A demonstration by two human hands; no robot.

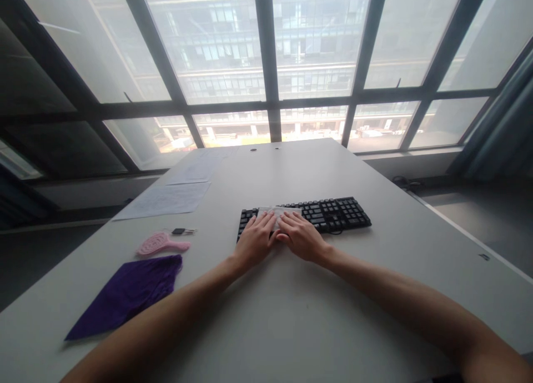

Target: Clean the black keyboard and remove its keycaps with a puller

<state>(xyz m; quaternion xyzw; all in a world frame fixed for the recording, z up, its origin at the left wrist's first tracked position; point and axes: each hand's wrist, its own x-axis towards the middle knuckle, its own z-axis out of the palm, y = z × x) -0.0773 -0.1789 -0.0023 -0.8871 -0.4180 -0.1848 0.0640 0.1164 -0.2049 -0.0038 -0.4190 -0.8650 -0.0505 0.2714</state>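
You are leaning both forearms out across the white table (291,327), and your two hands are meeting side by side over the left half of the black keyboard (333,213). A folded white cloth or tissue (278,211) is lying flat on the keys there, so it is sitting between your palms and the keycaps, placed where both hands can press on it together.

Your left hand (255,238) is resting palm down with the fingers stretched forward and only slightly spread, their tips lying on the near left edge of the cloth. Your right hand (302,237) is doing the same on the near right part, thumb tucked in toward the left hand so the two are almost touching. Neither hand is curling around anything; both are laid flat and pressing, not pinching.

The right end of the keyboard is lying uncovered, well clear of your hands. To the left and nearer you, a pink hairbrush (160,243) is lying beside a small dark clip-like item (180,231), with a purple cloth (127,294) spread just near of them. Sheets of paper (166,198) are lying farther off on the left.
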